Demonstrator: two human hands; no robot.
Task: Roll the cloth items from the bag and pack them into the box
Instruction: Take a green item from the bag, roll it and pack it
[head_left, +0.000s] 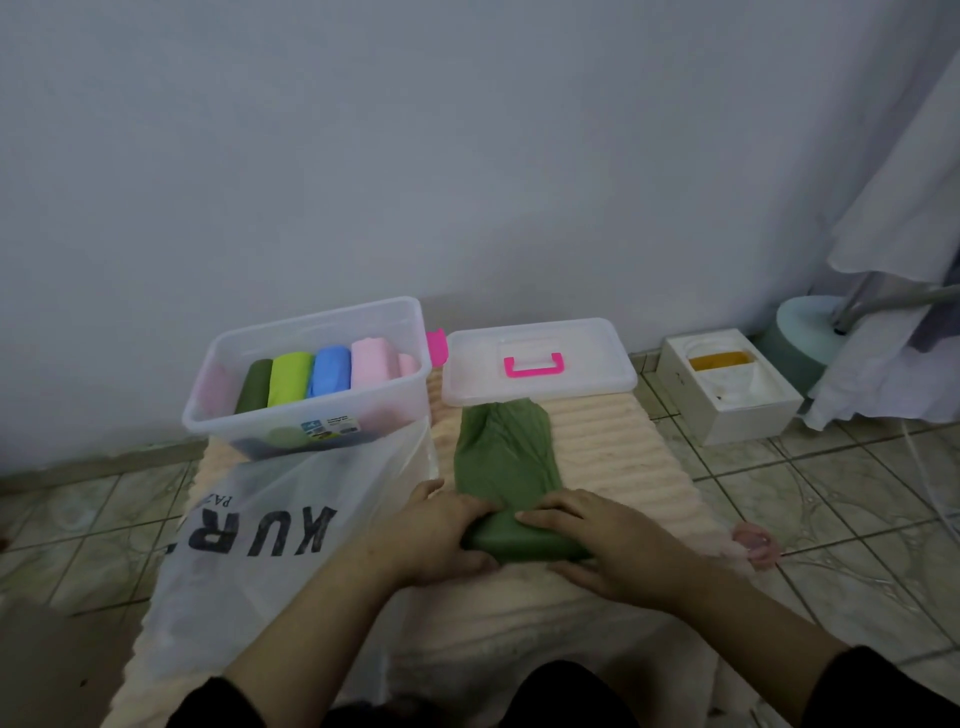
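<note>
Head view: both hands, the left hand (441, 535) and the right hand (597, 540), grip the rolled end of a green cloth (506, 462) on the ribbed mat (623, 457), just right of the clear box (311, 379) holding rolled cloths.

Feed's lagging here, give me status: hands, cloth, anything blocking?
Left hand and right hand grip the green cloth, half rolled. Box open, rolls inside. Lid overlaps the cloth's far end.
</note>
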